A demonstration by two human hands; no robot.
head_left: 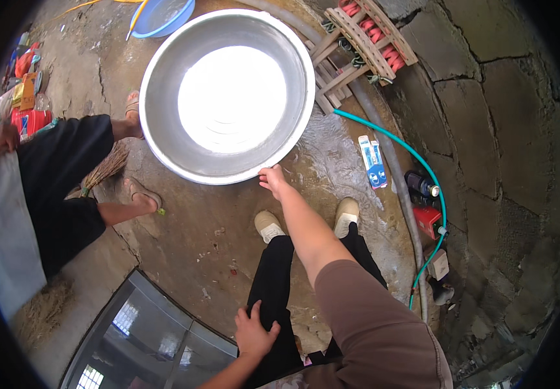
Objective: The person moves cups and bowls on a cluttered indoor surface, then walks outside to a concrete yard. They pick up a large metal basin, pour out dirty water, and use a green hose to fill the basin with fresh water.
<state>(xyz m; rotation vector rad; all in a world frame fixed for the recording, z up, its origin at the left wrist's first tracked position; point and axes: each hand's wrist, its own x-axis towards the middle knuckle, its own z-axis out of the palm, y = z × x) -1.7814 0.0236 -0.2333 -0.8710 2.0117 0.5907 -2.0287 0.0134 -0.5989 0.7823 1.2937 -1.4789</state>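
In front of me stands a large, round metal basin. Bright glare covers its bottom and hides any detail there. The fingers of my right hand hold the near rim of the basin, with my arm stretched forward. My left hand rests on my black-trousered leg, its fingers spread and nothing in it. Both of my beige shoes are on the concrete floor, short of the basin.
At left stands another person in sandals, with a twig broom beside their legs. A blue plastic basin is beyond. On the right are a wooden rack, a teal hose, a flattened carton, bottles and a stone wall.
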